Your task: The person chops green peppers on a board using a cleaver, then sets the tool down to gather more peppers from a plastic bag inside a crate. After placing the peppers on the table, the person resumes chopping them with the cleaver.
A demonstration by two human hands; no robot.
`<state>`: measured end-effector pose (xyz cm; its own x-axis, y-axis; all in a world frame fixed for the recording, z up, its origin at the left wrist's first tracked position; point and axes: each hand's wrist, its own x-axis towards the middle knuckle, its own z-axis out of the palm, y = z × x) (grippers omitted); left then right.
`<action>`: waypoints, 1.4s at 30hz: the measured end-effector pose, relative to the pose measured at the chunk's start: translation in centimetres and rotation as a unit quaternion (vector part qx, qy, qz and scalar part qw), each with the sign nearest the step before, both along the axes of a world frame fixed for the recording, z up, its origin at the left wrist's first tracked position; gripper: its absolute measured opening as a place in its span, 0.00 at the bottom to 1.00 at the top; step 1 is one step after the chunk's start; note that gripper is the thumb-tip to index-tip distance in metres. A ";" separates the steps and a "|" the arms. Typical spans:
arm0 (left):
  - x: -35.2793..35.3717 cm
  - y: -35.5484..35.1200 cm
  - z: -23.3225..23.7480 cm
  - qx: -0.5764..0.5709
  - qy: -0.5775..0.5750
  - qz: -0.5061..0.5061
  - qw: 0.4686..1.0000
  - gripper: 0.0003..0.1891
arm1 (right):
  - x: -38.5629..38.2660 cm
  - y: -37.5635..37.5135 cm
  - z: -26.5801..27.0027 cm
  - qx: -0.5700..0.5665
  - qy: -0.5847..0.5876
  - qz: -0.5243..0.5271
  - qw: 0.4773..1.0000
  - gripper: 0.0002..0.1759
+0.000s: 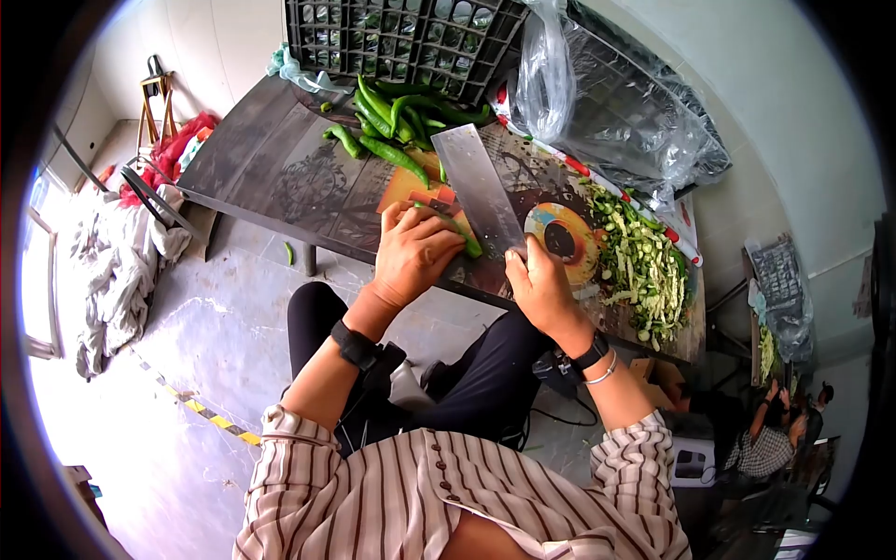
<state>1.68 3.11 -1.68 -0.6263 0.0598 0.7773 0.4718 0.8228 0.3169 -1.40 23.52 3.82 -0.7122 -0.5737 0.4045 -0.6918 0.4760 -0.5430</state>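
My left hand (417,245) is closed over a green chili pepper (469,245) lying near the table's front edge; its fingers hide most of the pepper. In my right hand (544,287) is the handle of a cleaver (479,187), mostly covered by the fingers. The wide blade points away from me, just right of the held pepper. Whole green peppers (397,114) lie heaped at the back of the table. To the right of the blade spreads a pile of chopped green peppers (646,271).
A black plastic crate (401,42) stands behind the whole peppers. Clear plastic bags (616,131) cover another dark crate at the back right. The dark table (271,168) extends left. Another person (767,443) sits at the far right.
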 end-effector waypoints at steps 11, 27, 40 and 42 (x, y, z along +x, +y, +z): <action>0.3 0.0 0.2 0.012 0.002 -0.001 1.000 0.07 | -0.5 -0.8 -0.3 0.025 0.003 0.016 1.000 0.09; 0.3 0.5 -0.5 0.014 0.012 0.027 0.999 0.08 | -2.1 -1.6 2.1 0.143 -0.018 0.077 0.987 0.08; 0.5 0.3 -0.1 0.017 0.018 0.030 0.999 0.09 | -3.6 -1.8 2.9 0.166 -0.027 0.126 0.978 0.10; 0.6 0.1 -0.1 0.027 0.016 0.068 0.997 0.08 | -3.9 -1.9 2.9 0.168 -0.034 0.124 0.977 0.10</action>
<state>2.27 3.23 -1.73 -0.6013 -0.0669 0.7962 0.3666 0.8623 0.3493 -5.27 21.66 6.72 -0.5528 -0.8247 0.1192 -0.7761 0.4575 -0.4340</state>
